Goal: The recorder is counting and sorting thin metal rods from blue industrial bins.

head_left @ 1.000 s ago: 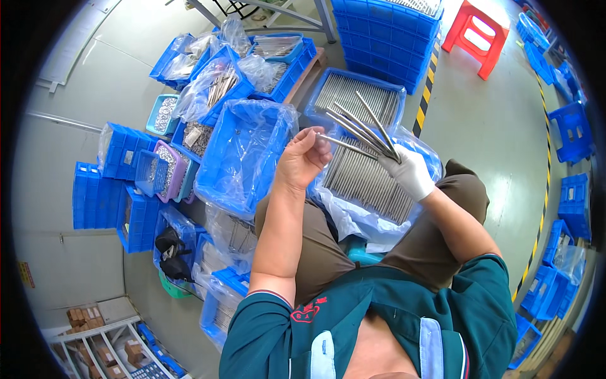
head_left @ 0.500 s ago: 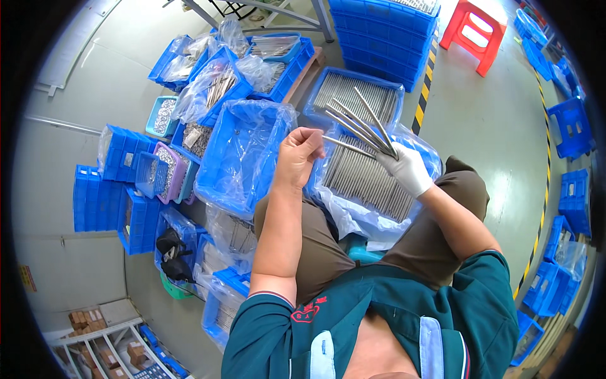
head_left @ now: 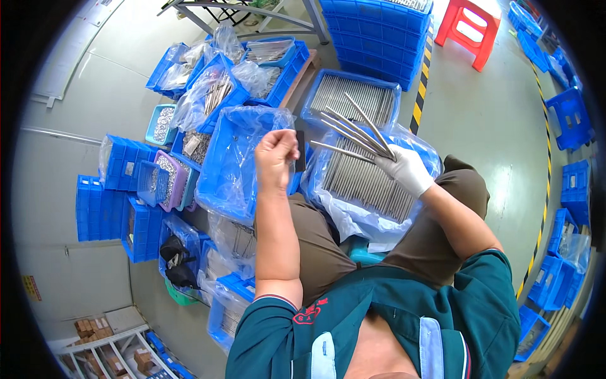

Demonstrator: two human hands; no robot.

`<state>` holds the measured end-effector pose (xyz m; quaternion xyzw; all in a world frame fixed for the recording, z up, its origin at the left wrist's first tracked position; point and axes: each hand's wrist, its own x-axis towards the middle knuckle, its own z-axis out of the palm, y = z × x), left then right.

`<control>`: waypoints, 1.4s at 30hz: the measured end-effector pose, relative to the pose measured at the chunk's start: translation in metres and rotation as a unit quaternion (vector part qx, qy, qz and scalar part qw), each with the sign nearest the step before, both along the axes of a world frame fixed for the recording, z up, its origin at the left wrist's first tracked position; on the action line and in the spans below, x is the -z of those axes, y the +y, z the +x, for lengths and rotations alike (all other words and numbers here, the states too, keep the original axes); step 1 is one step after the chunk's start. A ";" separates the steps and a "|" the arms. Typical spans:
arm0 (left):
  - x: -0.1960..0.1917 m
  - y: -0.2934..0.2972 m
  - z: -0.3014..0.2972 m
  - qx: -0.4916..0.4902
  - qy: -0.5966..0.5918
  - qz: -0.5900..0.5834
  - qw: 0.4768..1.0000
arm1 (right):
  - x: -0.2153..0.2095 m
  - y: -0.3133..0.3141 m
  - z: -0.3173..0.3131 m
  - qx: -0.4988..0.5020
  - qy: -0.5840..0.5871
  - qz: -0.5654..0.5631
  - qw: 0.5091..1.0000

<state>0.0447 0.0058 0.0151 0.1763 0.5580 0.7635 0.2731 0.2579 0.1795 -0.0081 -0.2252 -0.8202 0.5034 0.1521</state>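
Observation:
My right hand (head_left: 404,170), in a white glove, grips several thin metal rods (head_left: 360,134) at one end. They fan out up and to the left. My bare left hand (head_left: 276,155) has its fingers curled together, apart from the lowest rod's tip; anything inside them is hidden. It hovers over the right side of a blue bin (head_left: 205,180) lined with clear plastic. Below the held rods, a plastic-lined blue bin (head_left: 431,161) contains rows of similar rods (head_left: 366,183). A dark flat piece (head_left: 300,151) shows just right of my left hand.
Another blue bin of rods (head_left: 353,98) lies beyond. Stacked blue crates (head_left: 375,47) stand behind it, near a red stool (head_left: 470,31). More bins and small baskets (head_left: 169,180) crowd the left side. Yellow-black tape (head_left: 421,88) marks the floor.
My left hand has moved left, away from the tip of the lowest rod. The right hand keeps its grip on the rods, almost in place. The dark piece has come into view.

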 end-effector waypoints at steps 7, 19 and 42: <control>0.008 0.006 0.003 0.110 -0.134 0.060 0.983 | -0.016 -0.006 0.003 -0.075 -0.087 -0.203 0.972; 0.011 0.006 0.004 0.149 -0.159 0.080 0.973 | -0.019 -0.008 0.005 -0.078 -0.076 -0.230 0.967; 0.008 0.003 -0.005 0.072 -0.073 0.064 0.993 | -0.015 -0.003 0.005 -0.096 -0.094 -0.188 0.973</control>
